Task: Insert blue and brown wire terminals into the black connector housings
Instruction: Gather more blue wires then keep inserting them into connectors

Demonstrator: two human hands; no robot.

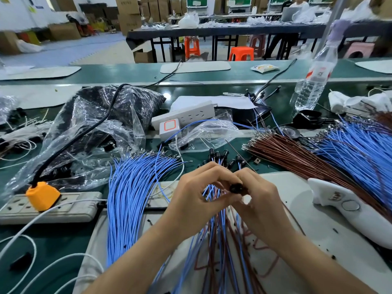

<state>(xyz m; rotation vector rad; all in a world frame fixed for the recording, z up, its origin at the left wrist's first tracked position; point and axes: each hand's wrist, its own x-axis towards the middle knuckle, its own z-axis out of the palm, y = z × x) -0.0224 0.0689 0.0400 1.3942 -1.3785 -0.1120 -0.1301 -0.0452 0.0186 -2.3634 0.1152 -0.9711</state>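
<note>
At right hand (256, 200), black housing (236, 188), axis crosswise

Blue wires (129, 200), brown wires (297, 160), black housing (235, 187), orange plug (42, 196) (green bench (244, 73)).

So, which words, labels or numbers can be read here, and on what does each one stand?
No text can be read.
Water bottle label: red and white print, too blurred.
White handheld device: small mark, too small.
Small packet: print blurred.
Far cardboard boxes: print blurred.
</note>
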